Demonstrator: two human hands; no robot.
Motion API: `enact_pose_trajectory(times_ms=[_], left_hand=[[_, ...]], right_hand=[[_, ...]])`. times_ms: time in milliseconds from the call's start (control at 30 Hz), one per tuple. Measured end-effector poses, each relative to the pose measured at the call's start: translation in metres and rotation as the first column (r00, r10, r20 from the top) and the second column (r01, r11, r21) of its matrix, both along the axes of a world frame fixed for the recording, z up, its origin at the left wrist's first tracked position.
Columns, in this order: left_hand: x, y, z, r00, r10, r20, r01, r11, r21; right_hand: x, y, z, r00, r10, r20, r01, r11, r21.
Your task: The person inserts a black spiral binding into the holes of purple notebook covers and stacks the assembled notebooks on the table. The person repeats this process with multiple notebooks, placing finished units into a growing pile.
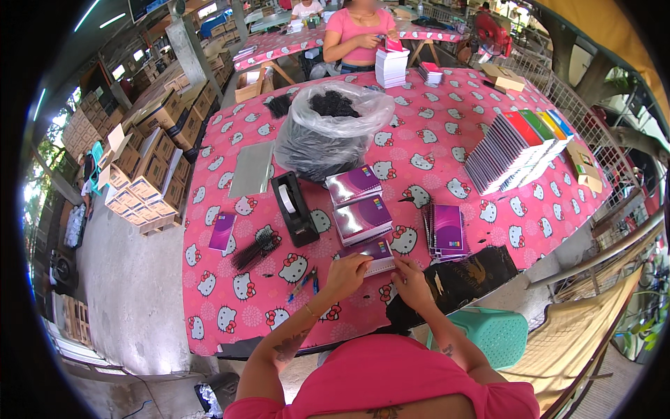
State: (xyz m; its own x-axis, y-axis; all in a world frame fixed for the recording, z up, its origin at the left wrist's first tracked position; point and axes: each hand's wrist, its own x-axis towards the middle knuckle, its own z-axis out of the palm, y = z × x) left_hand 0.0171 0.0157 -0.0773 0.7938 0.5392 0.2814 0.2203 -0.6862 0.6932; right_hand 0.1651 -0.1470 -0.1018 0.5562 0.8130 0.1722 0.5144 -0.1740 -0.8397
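In front of me at the near edge of the table lies a small purple-covered notebook [377,257] with white pages. My left hand [350,274] is closed on its left side, fingers bent over the cover. My right hand [413,285] pinches its right corner. Just beyond are stacks of similar purple notebooks [363,218]. To their left stands a black tape dispenser [296,209]. A bunch of black plastic spiral coils [257,250] and blue-handled pliers [304,283] lie left of my hands. Purple notebooks with black coils [447,229] are piled to the right.
A clear plastic bag [328,143] of black coils stands mid-table. Colourful notebook stacks [513,150] rise at right. A torn black sheet [464,279] lies along the near edge, above a green stool [492,335]. Cartons [150,174] stand left; a person [357,35] works opposite.
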Motion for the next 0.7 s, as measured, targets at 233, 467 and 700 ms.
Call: enact_pose_trajectory(times_ms=[233, 467, 700], left_hand=[[-0.002, -0.001, 0.004, 0.996, 0.082, 0.030, -0.077, 0.987, -0.138], [-0.006, -0.011, 0.017, 0.995, 0.047, 0.090, -0.069, 0.962, 0.264], [-0.001, -0.020, 0.045, 0.998, 0.036, 0.053, -0.054, 0.918, 0.394]], right_hand=[[0.000, 0.013, 0.002, 0.996, 0.032, 0.078, -0.032, 0.999, 0.000], [-0.002, 0.029, 0.020, 0.854, 0.084, -0.513, 0.023, 0.980, 0.198], [0.008, 0.048, 0.010, 0.850, 0.330, -0.410, -0.189, 0.919, 0.347]])
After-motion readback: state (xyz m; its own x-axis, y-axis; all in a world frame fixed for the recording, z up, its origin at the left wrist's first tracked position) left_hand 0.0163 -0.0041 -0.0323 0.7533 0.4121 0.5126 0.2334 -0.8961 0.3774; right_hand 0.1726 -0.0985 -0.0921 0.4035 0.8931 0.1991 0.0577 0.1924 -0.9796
